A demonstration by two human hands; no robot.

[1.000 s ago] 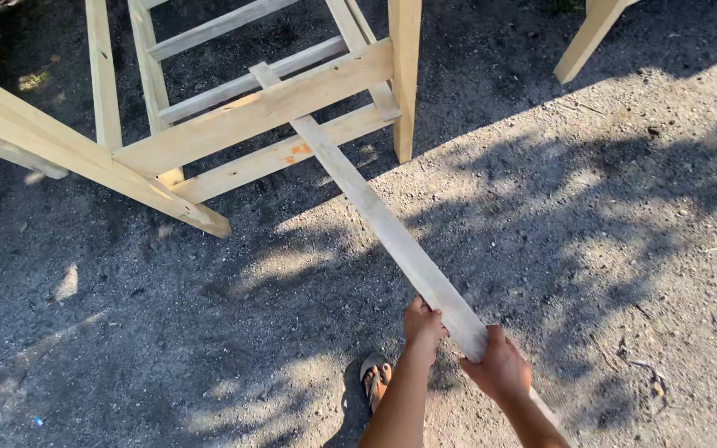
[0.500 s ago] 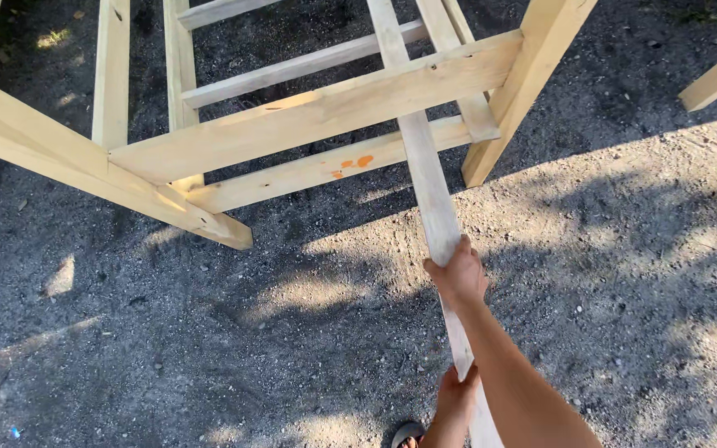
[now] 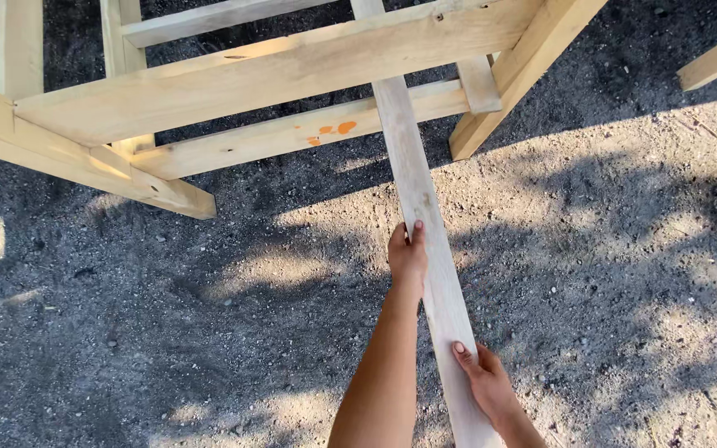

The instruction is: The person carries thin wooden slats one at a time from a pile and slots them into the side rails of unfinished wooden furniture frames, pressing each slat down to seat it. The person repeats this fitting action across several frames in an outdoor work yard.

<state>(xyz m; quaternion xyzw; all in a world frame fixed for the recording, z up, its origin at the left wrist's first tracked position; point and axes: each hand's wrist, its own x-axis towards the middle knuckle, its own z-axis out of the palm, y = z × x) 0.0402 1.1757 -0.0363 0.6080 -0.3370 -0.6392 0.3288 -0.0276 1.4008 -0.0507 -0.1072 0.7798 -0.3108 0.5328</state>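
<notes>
Both my forearms are bare; no sleeve reaches into view on either side. My left hand: no glove, no ring, no watch or band at the wrist. My right hand: also ungloved, thumb nail short and plain, unpainted. Wrist bare, no strap or bracelet. No tape, bandage or marking on either arm.

Pale, matt, sawn wood for the long slat and frame; rough, gritty gravel ground.
</notes>
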